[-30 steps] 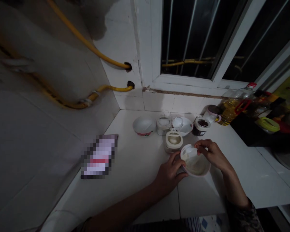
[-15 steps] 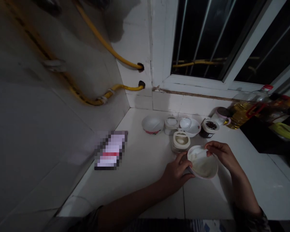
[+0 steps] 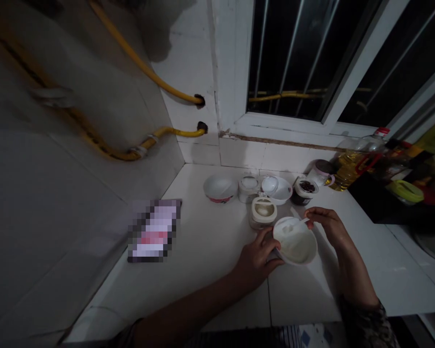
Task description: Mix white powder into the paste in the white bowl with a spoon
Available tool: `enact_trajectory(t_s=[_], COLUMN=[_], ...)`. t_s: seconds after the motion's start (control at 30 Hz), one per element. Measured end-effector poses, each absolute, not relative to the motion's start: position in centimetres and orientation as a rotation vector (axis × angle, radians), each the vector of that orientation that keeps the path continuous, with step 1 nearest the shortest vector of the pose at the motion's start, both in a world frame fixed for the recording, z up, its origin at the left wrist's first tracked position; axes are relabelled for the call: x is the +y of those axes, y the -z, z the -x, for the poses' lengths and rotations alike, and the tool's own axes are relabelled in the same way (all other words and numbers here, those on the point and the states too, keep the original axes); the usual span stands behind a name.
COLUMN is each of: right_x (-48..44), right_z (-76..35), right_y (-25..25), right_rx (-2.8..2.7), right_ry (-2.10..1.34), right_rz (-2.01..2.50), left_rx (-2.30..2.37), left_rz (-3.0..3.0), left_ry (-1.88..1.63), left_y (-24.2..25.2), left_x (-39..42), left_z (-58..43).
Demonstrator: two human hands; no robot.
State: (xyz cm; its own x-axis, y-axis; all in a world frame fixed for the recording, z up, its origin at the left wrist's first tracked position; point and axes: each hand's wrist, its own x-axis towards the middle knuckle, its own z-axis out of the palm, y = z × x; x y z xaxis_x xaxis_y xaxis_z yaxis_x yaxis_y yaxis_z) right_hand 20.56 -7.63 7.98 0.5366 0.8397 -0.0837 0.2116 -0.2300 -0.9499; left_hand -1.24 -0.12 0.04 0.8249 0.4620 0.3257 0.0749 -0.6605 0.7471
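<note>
My left hand (image 3: 258, 253) is closed on the near-left side of a white bowl (image 3: 313, 247), its thumb and fingers on the wall and rim. A pale, whitish substance lies inside; I cannot tell what it is. Above the bowl's far-right rim, my right hand (image 3: 328, 226) pinches the handle of a small white spoon (image 3: 296, 224), whose head is down inside the bowl. Just beyond the bowl stands a square jar with a cream-coloured lid (image 3: 263, 212).
Behind stand a bowl with a red pattern (image 3: 220, 189), a white-topped jar (image 3: 249, 187), another white bowl (image 3: 283, 191) and a dark jar (image 3: 305, 191). A lidded cup (image 3: 321, 172) and an oil bottle (image 3: 351, 166) are at right. A blurred phone (image 3: 155, 232) lies left.
The view has swung slightly to the right, so everything sits further left. The spoon shows more clearly inside the bowl, its handle tilted up to my right hand. Both hands keep their holds.
</note>
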Motion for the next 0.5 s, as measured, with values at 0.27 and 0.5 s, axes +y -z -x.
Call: enact_trajectory(t_s=[0.27, 0.5], right_x=[-7.4, -5.6], right_z=[-21.2, -18.9], right_y=[-7.4, -8.1], right_rx=[-0.7, -0.786], right_ry=[-0.887, -0.61], right_rz=[1.603, 1.511], left_rx=[0.374, 0.377], left_rz=[-2.224, -2.243], left_ry=[-0.659, -0.661], left_y=[0.1, -0.1], left_x=[-0.1, -0.1], left_z=[1.2, 1.2])
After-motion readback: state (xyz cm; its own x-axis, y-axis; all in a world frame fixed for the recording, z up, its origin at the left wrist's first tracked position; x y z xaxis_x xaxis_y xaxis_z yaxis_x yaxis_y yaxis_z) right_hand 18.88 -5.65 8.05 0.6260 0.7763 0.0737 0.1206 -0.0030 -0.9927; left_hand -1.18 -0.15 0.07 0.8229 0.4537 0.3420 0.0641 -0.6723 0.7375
